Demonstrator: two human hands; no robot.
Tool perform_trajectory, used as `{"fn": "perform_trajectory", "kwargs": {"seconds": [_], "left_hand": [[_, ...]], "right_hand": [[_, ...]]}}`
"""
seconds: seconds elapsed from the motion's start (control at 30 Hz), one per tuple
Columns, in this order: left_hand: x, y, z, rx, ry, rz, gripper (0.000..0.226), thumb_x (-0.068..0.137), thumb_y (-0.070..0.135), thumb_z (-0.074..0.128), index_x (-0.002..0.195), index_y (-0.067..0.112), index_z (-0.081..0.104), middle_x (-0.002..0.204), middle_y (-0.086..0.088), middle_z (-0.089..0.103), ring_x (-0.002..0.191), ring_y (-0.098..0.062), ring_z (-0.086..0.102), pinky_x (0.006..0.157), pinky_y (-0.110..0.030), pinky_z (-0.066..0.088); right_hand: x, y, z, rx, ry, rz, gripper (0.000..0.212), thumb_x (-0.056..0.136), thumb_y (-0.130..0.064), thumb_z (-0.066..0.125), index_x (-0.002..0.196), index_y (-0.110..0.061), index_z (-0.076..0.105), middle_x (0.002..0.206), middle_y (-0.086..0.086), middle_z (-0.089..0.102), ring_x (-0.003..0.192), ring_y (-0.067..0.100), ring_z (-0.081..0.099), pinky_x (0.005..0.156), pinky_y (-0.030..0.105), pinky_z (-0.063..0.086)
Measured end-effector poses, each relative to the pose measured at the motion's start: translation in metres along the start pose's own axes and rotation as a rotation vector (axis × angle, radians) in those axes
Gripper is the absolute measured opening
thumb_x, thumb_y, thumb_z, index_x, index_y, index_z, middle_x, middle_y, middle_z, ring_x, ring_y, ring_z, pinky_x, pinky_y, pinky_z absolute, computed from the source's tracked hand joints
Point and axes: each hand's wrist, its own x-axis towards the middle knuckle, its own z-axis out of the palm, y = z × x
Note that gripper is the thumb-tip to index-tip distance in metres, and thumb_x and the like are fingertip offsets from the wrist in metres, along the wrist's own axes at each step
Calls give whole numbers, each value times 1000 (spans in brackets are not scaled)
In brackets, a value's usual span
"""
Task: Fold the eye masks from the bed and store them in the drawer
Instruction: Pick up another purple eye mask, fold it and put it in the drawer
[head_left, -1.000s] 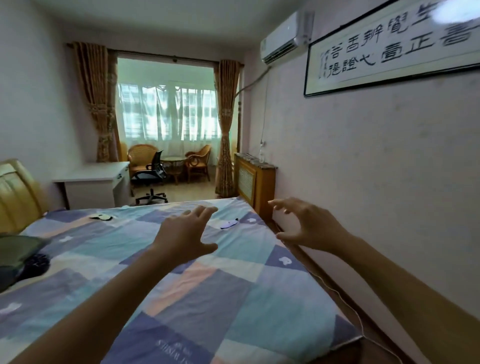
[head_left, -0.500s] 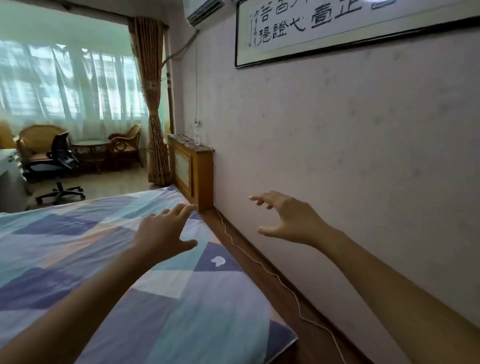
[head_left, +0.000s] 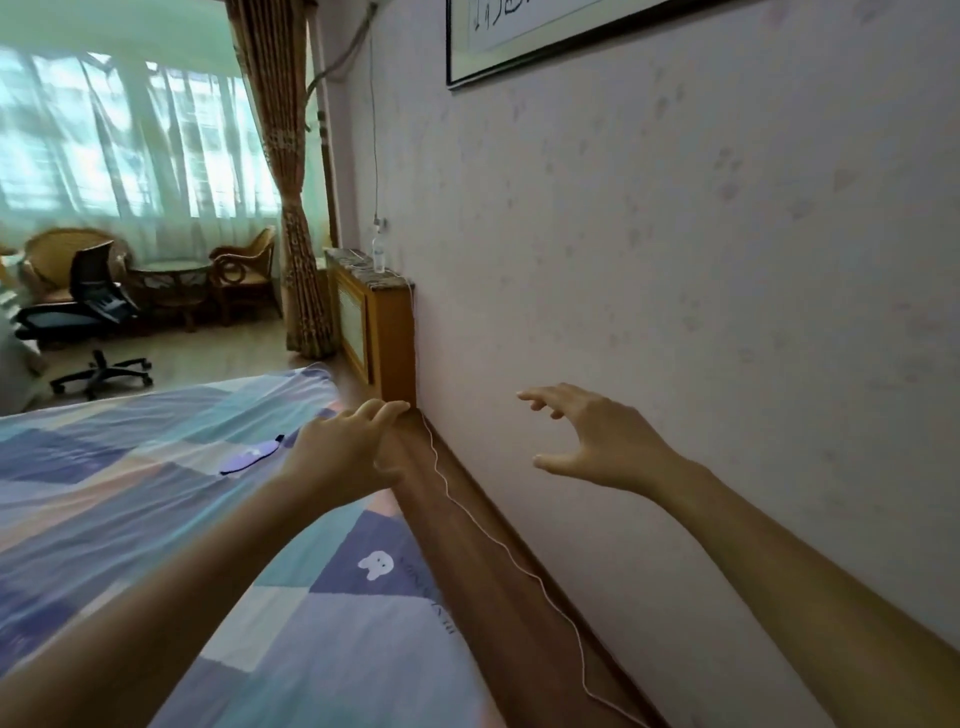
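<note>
Our left hand (head_left: 345, 457) is held out at the centre of the frame with its fingers loosely spread and holding nothing, and our right hand (head_left: 592, 441) hovers to the right of centre against the pale wall (head_left: 675, 260), fingers wide and slightly clawed, also holding nothing. One eye mask (head_left: 250, 457), lilac with a dark edge, lies flat on the patchwork bed cover (head_left: 130, 493) just left of the left hand in the picture, partly hidden behind it; we cannot tell whether its strap is spread out or tucked under. No other mask shows in this view, and no drawer is in sight, so we judge the step in hand to be reaching for this mask, with none folded yet. To do it well we should bring the left hand down onto the mask and pinch it by one end rather than the middle, so it lifts flat and the strap hangs free. The right hand can then take the other end, ready to fold it in half. A thin white cord (head_left: 498, 545) trails along the wooden floor strip (head_left: 467, 545) between bed and wall, so we should keep our reach over the bed.
</note>
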Motion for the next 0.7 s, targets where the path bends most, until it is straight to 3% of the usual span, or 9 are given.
{"fn": "perform_trajectory", "kwargs": {"seconds": [0.13, 0.3, 0.53, 0.7], "left_hand": [[53, 25, 19, 22, -11, -126, 82, 81, 64, 54, 148, 33, 18, 145, 6, 44, 116, -16, 56, 84, -29, 48], [112, 31, 38, 49, -34, -272, 81, 83, 61, 55, 148, 34, 17, 146, 6, 44, 111, -18, 59, 76, -29, 48], [173, -3, 83, 59, -59, -503, 78, 83, 59, 57, 147, 33, 20, 144, 8, 45, 112, -20, 58, 79, -32, 46], [234, -44, 129, 41, -121, -612, 79, 82, 58, 58, 147, 33, 20, 147, 8, 40, 114, -21, 57, 78, -33, 46]], "right_hand": [[48, 81, 4, -22, -49, -101, 72, 77, -44, 67, 140, -41, 33, 130, -15, 52, 110, 4, 53, 81, 21, 46], [122, 156, 16, -38, -86, -246, 74, 78, -46, 67, 142, -40, 29, 133, -14, 51, 115, 5, 51, 84, 20, 40], [261, 191, 73, 8, -129, -458, 72, 79, -45, 66, 142, -36, 31, 138, -11, 46, 117, 13, 52, 89, 29, 50], [352, 207, 111, -8, -167, -550, 73, 80, -44, 66, 143, -36, 30, 148, -12, 36, 124, 14, 50, 95, 33, 49]]}}
